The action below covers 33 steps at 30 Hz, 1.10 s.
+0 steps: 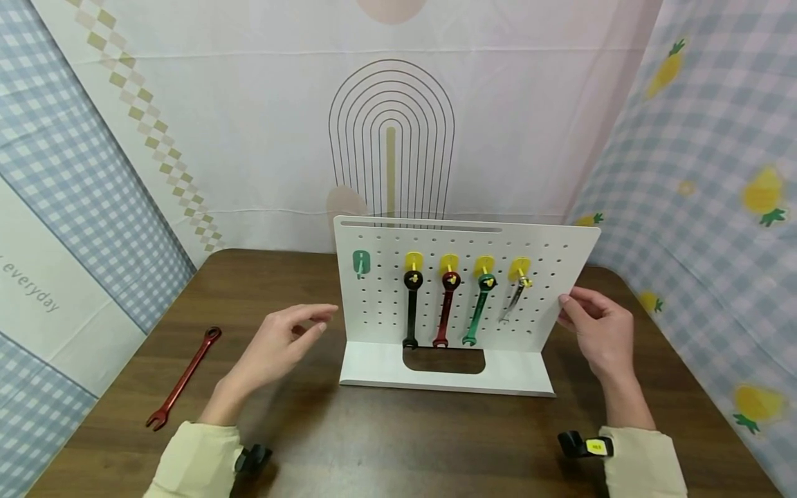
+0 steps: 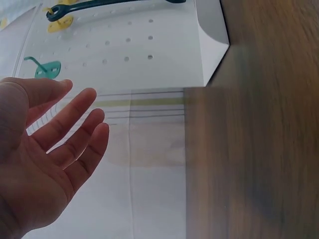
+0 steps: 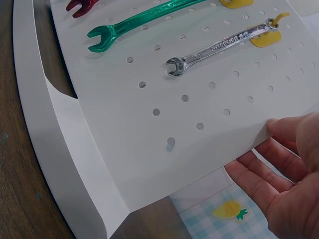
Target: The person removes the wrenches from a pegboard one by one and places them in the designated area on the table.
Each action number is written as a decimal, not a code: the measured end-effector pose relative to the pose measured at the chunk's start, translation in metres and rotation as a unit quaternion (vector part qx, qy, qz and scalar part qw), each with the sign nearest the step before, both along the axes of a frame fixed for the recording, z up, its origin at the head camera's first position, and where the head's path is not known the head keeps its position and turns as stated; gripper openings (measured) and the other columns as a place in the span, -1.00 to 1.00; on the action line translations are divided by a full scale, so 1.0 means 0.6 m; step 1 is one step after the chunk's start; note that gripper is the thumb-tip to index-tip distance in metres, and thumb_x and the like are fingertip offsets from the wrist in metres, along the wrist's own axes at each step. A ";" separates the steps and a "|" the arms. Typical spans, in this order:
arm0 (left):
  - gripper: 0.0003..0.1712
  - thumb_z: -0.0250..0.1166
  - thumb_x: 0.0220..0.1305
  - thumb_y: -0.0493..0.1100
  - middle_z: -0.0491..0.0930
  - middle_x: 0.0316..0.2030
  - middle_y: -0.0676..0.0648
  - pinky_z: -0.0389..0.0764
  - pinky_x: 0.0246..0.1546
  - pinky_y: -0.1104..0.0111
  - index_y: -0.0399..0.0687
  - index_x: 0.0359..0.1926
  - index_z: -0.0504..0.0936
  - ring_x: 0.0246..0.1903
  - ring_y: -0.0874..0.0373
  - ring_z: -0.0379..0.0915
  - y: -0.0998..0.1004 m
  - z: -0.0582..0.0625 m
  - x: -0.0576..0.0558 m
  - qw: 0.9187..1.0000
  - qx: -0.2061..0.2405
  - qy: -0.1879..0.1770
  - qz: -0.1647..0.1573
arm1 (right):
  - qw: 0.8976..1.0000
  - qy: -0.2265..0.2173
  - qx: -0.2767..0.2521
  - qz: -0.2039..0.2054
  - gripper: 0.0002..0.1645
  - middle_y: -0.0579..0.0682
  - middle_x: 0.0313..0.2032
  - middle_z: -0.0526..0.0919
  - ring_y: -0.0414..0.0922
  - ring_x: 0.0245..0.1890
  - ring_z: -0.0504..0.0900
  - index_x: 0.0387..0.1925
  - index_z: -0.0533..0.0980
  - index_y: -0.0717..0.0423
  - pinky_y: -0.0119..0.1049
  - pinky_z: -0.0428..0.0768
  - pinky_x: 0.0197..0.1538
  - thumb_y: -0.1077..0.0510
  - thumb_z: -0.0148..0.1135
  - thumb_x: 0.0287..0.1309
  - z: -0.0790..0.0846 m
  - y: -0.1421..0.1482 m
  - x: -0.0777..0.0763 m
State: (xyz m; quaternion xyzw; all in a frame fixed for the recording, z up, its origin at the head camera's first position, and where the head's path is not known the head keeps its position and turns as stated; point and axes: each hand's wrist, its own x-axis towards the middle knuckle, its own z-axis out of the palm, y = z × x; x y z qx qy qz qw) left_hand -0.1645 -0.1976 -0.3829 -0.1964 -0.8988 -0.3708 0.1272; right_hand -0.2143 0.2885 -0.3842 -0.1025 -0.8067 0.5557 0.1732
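Brown tabletop (image 1: 386, 443) stretches before the upright white board (image 1: 386, 294). The left hand (image 1: 280, 342), fingers loosely spread, holds nothing beside its left edge; the right hand (image 1: 605, 332) pinches the other. On it hang 4 wrenches (image 1: 411, 311): black, red, green, silver.

We see a table (image 1: 398, 443) of brown wood. On it stands a white board (image 1: 387, 290), upright, with its flat foot (image 1: 373, 363) resting on the wood. To the left of the board, well apart from it, a red wrench (image 1: 187, 377) lies slantwise, its open end nearer to us.
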 end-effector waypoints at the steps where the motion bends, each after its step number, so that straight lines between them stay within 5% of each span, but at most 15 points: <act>1: -0.63 0.29 0.49 -0.28 0.78 0.05 -0.05 0.73 -0.11 0.27 -0.04 0.25 0.71 -0.04 0.10 0.71 0.003 0.000 -0.001 1.000 0.001 -0.002 -0.002 | 1.000 0.001 0.001 0.000 -0.49 -0.40 -0.25 0.66 -0.40 -0.27 0.72 0.23 0.63 0.26 -0.52 0.72 -0.19 0.04 0.38 0.40 0.000 0.000 0.000; 26: -0.58 0.25 0.49 -0.32 0.73 0.21 -0.02 0.74 -0.08 0.25 -0.06 0.30 0.68 0.08 -0.06 0.72 0.052 0.003 -0.017 0.998 0.031 -0.020 -0.052 | 1.000 -0.005 0.008 -0.001 -0.46 -0.33 -0.21 0.66 -0.33 -0.23 0.73 0.23 0.63 0.25 -0.51 0.72 -0.17 -0.02 0.37 0.40 -0.001 0.000 0.006; 33: -0.59 0.28 0.47 -0.30 0.72 0.22 -0.03 0.73 -0.12 0.31 -0.09 0.28 0.70 -0.05 0.12 0.69 0.070 0.005 -0.018 0.998 0.028 -0.014 -0.062 | 1.000 -0.008 0.007 -0.002 -0.46 -0.30 -0.18 0.66 -0.34 -0.24 0.71 0.25 0.62 0.24 -0.53 0.72 -0.18 -0.02 0.37 0.41 0.000 -0.002 0.005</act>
